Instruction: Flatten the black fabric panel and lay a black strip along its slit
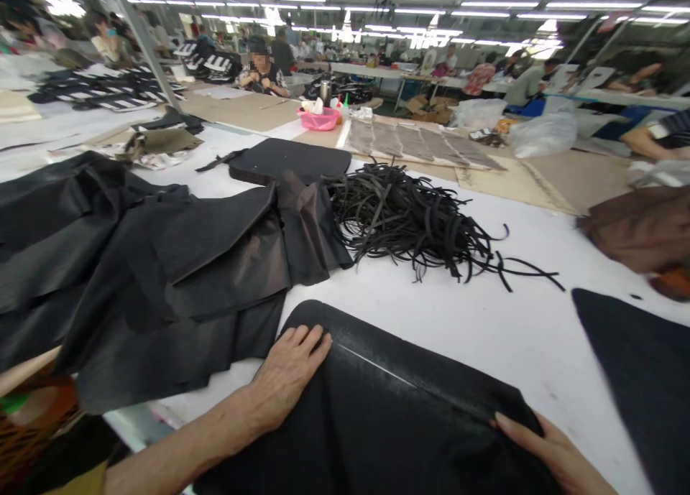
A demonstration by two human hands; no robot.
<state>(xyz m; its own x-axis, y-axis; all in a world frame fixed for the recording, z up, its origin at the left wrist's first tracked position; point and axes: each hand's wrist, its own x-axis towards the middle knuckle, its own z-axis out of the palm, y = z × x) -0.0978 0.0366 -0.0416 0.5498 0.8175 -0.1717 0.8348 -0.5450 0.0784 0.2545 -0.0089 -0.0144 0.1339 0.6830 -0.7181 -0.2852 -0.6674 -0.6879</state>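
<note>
A black sheet (388, 430) lies over a black panel (371, 330) with a rounded corner, at the near edge of the white table. A pale line and a dusty whitish band run along the sheet's far edge. My left hand (285, 369) rests on the sheet near the rounded corner, palm down, its fingers slightly bent; its thumb is hidden. At the right end, my right hand (544, 448) pinches the sheet, thumb on top and the other fingers underneath, mostly out of sight. The material bunches a little by that thumb.
Black sheets (215, 258) lie heaped on the left, beside a tangle of black strips (404, 215). Behind stand a stack of black panels (291, 157) and a pink basket (319, 119). Another black piece (641, 373) lies at right. Several people work farther off.
</note>
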